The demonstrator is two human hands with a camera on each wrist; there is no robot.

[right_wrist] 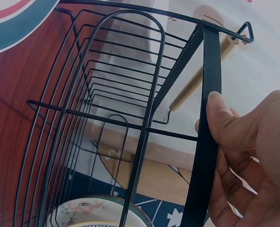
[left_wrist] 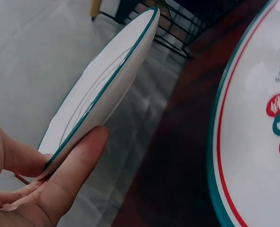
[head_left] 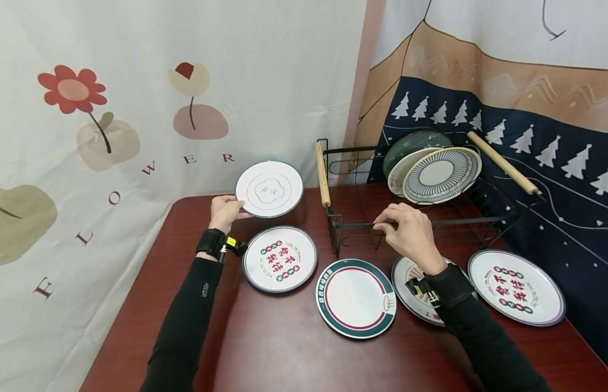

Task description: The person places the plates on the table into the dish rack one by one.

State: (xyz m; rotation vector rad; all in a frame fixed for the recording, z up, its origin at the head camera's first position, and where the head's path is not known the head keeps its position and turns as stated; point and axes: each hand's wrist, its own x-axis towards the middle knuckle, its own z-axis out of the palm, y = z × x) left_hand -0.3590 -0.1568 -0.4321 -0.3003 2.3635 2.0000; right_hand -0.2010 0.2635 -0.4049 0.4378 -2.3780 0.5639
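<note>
Fingers [left_wrist: 78, 165] of left hand [head_left: 226, 211] pinch rim of tilted white plate [head_left: 269, 189], raised left of black wire rack [right_wrist: 144, 128]; right hand [head_left: 407, 231] grips rack's front rail [right_wrist: 211, 71], three dishes [head_left: 442, 173] leaning inside.

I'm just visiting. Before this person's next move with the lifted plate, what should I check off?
1. Plate grip: looks ok; the left hand pinches the lifted plate at its edge.
2. Clear of the red-lettered plate nearest it: ok; the left wrist view shows a gap.
3. Rack steadied: looks ok; the right hand holds its front rail.
4. Room in rack: ok; three plates stand toward its right end.
5. Lifted plate over rack: not ok; it's left of it.
6. Lifted plate's underside clean: cannot tell.
</note>
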